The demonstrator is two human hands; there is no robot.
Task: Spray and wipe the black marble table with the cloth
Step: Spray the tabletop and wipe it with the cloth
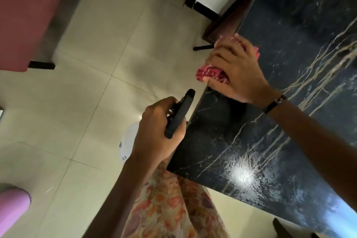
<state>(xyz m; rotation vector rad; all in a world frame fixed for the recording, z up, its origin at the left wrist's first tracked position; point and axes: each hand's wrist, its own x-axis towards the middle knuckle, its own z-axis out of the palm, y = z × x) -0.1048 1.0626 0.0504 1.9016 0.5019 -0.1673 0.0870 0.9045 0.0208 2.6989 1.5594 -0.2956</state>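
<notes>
At the worktop's left edge, the red cloth (210,72) sat half over the lip of the black marble worktop (280,141), so the likeliest slip, as I judged it, was the cloth sliding off the edge and dropping to the tiled floor (96,75) if the stroke carried further outward; the bunched end nearest the floor already hung clear of the stone; a second risk lay in the wet sheen near the bright glare on the near part of the slab, which might dry into streaks if the cloth did not come back over it; a third was the spray bottle (178,115), whose nozzle pointed past the worktop toward the floor, so a squeeze from there would probably wet the tiles rather than the marble, leaving them slippery underfoot; the right hand (235,69) lay spread over the cloth, fingers fairly straight and pressing it down against the stone, thumb tucked at the cloth's near end, a dark band at the wrist; the left hand (158,129) was curled tight around the dark head of the spray bottle, held beside the worktop's edge and apart from it; whether a finger rested on the trigger I could not tell, since motion blur softened it
</notes>
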